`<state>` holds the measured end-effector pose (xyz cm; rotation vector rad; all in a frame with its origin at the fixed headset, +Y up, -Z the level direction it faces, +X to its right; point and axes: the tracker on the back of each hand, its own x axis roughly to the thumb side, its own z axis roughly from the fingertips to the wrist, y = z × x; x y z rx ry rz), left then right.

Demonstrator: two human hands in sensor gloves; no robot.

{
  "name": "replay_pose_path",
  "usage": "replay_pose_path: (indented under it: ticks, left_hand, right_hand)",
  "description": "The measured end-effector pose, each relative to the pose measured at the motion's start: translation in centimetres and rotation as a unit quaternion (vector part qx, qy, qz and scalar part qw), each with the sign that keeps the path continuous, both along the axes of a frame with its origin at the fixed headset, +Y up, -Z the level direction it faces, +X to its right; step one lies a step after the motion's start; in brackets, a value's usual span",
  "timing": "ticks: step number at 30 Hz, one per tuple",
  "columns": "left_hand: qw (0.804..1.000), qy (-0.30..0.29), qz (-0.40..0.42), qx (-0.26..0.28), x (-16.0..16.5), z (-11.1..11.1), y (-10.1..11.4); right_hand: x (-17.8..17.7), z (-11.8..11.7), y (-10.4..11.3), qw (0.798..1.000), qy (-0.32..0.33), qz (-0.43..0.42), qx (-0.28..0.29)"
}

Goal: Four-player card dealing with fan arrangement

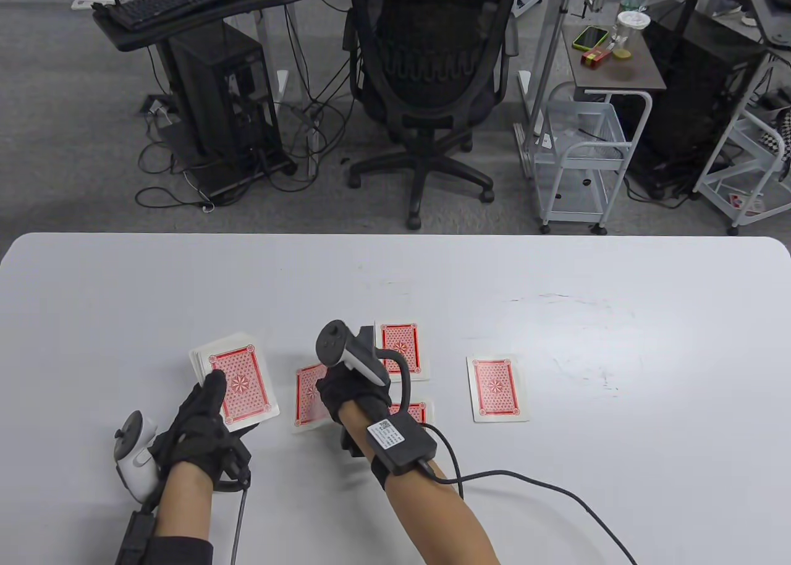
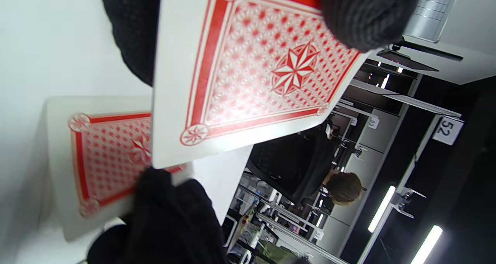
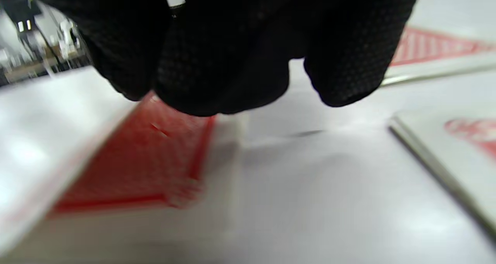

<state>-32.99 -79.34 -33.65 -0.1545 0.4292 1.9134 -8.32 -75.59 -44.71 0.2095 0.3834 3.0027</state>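
My left hand (image 1: 207,404) holds the deck of red-backed cards (image 1: 238,382) just above the table, thumb on the top card. The left wrist view shows the deck's top card (image 2: 248,70) up close, with the thumb (image 2: 360,16) on it. My right hand (image 1: 334,392) is just right of the deck and grips one red-backed card (image 1: 308,401) by its edge, low over the table. In the right wrist view its fingers (image 3: 232,62) curl over that blurred card (image 3: 135,171). Single cards lie face down at the centre (image 1: 401,350) and right (image 1: 498,389). Another (image 1: 415,412) is partly hidden by my right wrist.
The white table (image 1: 556,293) extends far behind and to the right of the cards. A cable (image 1: 531,481) runs from my right wrist across the near right of the table. An office chair (image 1: 429,64) stands beyond the far edge.
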Motion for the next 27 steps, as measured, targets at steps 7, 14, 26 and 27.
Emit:
replay_pose_path:
  ticks: [7,14,26,27]
  left_hand:
    - [1.000,-0.015,-0.001,0.005,0.9,-0.2,0.1]
    - [0.999,-0.044,0.010,0.015,2.6,-0.2,0.4]
    - [0.995,-0.087,0.032,0.033,5.1,0.1,0.5]
    - [0.994,-0.095,0.037,0.036,5.2,-0.1,0.4]
  right_hand:
    - [0.7,0.2,0.8,1.000,0.003,-0.011,0.015]
    - [2.5,1.3,4.8,0.943,0.055,-0.325,-0.041]
    - [4.5,2.6,5.0,0.908,0.080,-0.410,-0.031]
    - [5.0,2.3,4.7,0.896,0.079,-0.433,-0.056]
